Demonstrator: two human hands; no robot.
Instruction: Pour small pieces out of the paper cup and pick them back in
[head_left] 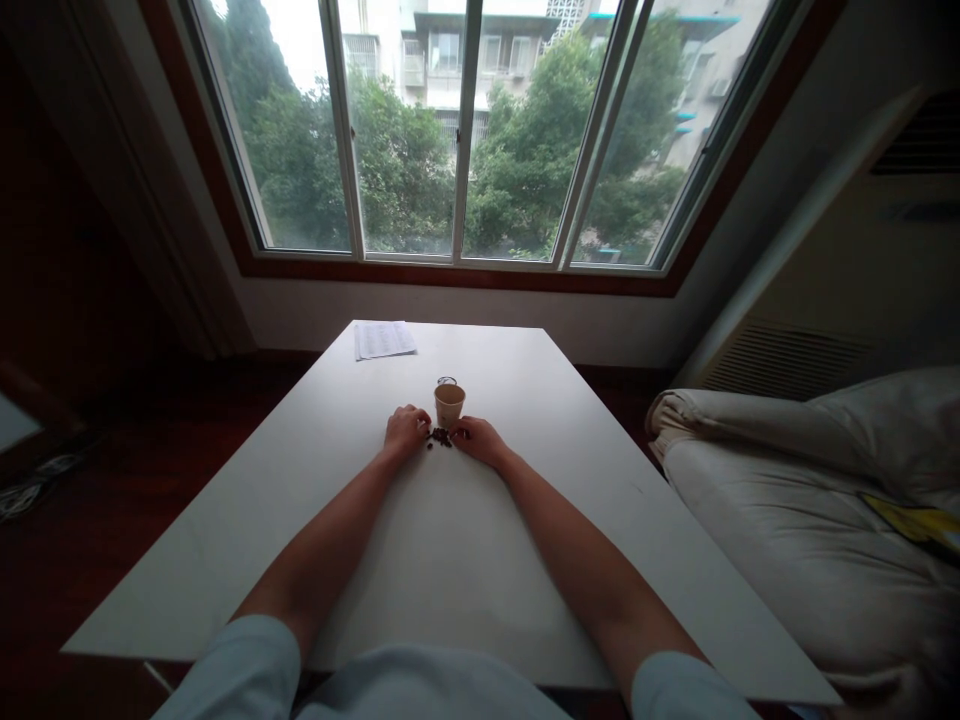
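Observation:
A brown paper cup (450, 404) stands upright on the white table (450, 580), its open mouth facing up. Just in front of it lies a loose pile of several small, dark brown, bean-like pieces (439, 436). My left hand (407, 430) is at the left of the pile, fingers bent inward and closed; what they hold, if anything, is too small to make out. From the right, my right hand (480, 441) reaches the pile's edge, near the cup's base. Its fingertips are pinched together, and their contents are hidden.
Behind the cup lies a small, thin, dark-outlined item (447, 381) that I cannot identify. Paper sheets (385, 339) lie at the table's far left corner. A sofa-like seat with folded pale bedding (750, 500) stands on the right. Beyond the table is a window (457, 130).

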